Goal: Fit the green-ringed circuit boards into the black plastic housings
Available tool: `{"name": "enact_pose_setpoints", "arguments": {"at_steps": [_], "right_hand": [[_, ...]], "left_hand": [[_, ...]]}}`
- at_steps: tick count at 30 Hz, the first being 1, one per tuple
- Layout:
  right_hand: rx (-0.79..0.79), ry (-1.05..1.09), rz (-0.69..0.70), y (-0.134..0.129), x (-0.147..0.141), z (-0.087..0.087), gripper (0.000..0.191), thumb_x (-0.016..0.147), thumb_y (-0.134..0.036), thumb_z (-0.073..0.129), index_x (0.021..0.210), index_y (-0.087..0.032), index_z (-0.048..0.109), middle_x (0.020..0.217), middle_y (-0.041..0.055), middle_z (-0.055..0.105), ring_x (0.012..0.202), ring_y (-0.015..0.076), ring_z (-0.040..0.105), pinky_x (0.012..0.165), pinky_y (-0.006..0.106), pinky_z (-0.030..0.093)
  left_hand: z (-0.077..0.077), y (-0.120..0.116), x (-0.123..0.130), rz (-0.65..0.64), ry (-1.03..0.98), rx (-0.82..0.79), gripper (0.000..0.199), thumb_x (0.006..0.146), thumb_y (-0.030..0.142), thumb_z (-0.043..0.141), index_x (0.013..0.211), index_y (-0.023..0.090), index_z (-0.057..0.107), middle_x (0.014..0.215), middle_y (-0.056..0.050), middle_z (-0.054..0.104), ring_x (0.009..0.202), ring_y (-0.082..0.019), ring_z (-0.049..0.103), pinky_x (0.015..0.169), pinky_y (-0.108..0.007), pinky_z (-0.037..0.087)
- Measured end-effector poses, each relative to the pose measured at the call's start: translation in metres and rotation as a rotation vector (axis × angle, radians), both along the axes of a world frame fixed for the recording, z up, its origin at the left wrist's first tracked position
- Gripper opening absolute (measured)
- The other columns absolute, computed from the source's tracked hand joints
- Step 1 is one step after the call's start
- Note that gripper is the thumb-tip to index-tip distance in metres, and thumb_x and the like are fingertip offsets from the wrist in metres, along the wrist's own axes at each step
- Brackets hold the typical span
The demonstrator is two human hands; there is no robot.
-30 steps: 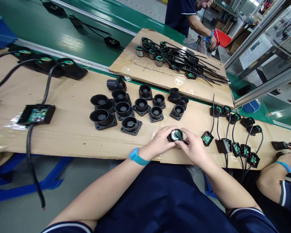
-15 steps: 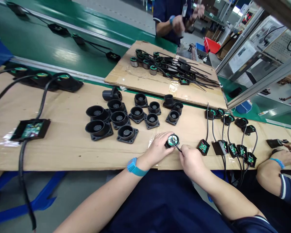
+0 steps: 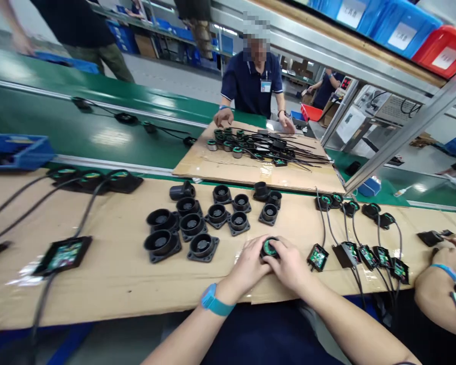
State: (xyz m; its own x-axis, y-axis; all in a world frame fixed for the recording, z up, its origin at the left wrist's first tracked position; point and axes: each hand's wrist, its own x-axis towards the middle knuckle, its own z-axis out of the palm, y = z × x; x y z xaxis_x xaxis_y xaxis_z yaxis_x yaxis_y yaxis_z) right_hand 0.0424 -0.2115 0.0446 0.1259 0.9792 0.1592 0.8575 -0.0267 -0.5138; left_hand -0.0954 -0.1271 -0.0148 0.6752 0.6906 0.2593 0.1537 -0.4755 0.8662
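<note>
A small black round housing (image 3: 269,247) with a green ring-shaped circuit board in its open top stands at the front of the bench, between my hands. My left hand (image 3: 249,263) is wrapped round its left side. From the right, the thumb and fingers of my right hand (image 3: 292,261) grip it and press at the board, covering part of it. The housing's cable is hidden by that hand. To the left are several black flanged cups (image 3: 202,246). Just right of my right hand lies a small black box with an open circuit board (image 3: 318,257).
Several cabled assemblies (image 3: 382,257) line the right of the cardboard-covered bench (image 3: 110,294); a co-worker's hands (image 3: 450,253) are at the far right. Opposite, another person stands behind a cardboard sheet (image 3: 197,165) piled with cabled motor parts (image 3: 266,144). A metal post (image 3: 406,124) slants up behind.
My right hand has moved left from the cable onto the housing. My left hand still holds it. The view has tilted up, and the person opposite has lowered their hands to the cardboard sheet.
</note>
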Motion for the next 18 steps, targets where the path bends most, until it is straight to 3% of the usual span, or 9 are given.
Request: {"name": "enact_pose_setpoints", "arguments": {"at_steps": [4,6,8,10,12,14,18], "right_hand": [[0.158,-0.06,0.01,0.007,0.018,0.001,0.028,0.088,-0.026,0.068,0.114,-0.016,0.071,0.113,0.0153,0.072,0.101,0.0275,0.071,0.091,0.043,0.06],[0.317,-0.102,-0.098,0.007,0.028,-0.002,0.032,0.088,-0.031,0.07,0.116,-0.017,0.071,0.117,0.0161,0.072,0.095,0.0265,0.073,0.087,0.041,0.062],[0.42,-0.128,-0.159,0.006,0.035,-0.007,0.034,0.088,-0.036,0.07,0.115,-0.016,0.073,0.114,0.0158,0.073,0.085,0.0244,0.074,0.081,0.038,0.063],[0.414,-0.155,-0.111,0.004,0.035,-0.009,0.032,0.09,-0.04,0.066,0.108,-0.015,0.076,0.104,0.016,0.076,0.081,0.0255,0.075,0.078,0.038,0.064],[0.367,-0.168,-0.073,0.002,0.033,-0.008,0.034,0.092,-0.042,0.063,0.103,-0.013,0.078,0.105,0.018,0.075,0.092,0.0293,0.075,0.084,0.041,0.064],[0.353,-0.152,-0.133,0.001,0.029,-0.005,0.034,0.091,-0.039,0.066,0.11,-0.013,0.076,0.116,0.0197,0.072,0.106,0.0309,0.072,0.094,0.043,0.06],[0.259,-0.087,-0.151,-0.004,0.02,-0.007,0.029,0.088,-0.031,0.07,0.111,-0.015,0.076,0.116,0.0181,0.072,0.103,0.0292,0.073,0.094,0.041,0.061]], "left_hand": [[0.003,-0.005,-0.003,-0.012,-0.033,-0.051,0.129,0.047,0.045,0.098,0.154,0.022,0.028,0.151,-0.02,0.045,0.141,-0.04,0.043,0.117,-0.061,0.038],[0.003,-0.004,-0.004,0.021,-0.074,-0.066,0.139,0.043,0.055,0.097,0.156,0.023,0.022,0.155,-0.021,0.04,0.145,-0.041,0.038,0.119,-0.062,0.035],[0.002,-0.003,-0.006,0.071,-0.127,-0.077,0.136,0.047,0.061,0.094,0.156,0.024,0.021,0.155,-0.021,0.039,0.145,-0.04,0.039,0.12,-0.061,0.034],[0.002,-0.002,-0.008,0.103,-0.19,-0.081,0.134,0.05,0.065,0.09,0.156,0.023,0.021,0.154,-0.022,0.04,0.144,-0.039,0.041,0.12,-0.06,0.035],[0.003,-0.002,-0.01,0.107,-0.256,-0.079,0.127,0.056,0.073,0.083,0.155,0.021,0.023,0.153,-0.022,0.041,0.143,-0.038,0.042,0.119,-0.059,0.034],[0.003,-0.002,-0.012,0.104,-0.308,-0.08,0.113,0.068,0.081,0.067,0.153,0.018,0.028,0.151,-0.023,0.042,0.141,-0.038,0.043,0.118,-0.058,0.035],[-0.001,0.0,-0.017,0.166,-0.354,-0.05,0.091,0.087,0.081,0.038,0.15,0.016,0.034,0.146,-0.023,0.046,0.135,-0.035,0.049,0.112,-0.055,0.04]]}}
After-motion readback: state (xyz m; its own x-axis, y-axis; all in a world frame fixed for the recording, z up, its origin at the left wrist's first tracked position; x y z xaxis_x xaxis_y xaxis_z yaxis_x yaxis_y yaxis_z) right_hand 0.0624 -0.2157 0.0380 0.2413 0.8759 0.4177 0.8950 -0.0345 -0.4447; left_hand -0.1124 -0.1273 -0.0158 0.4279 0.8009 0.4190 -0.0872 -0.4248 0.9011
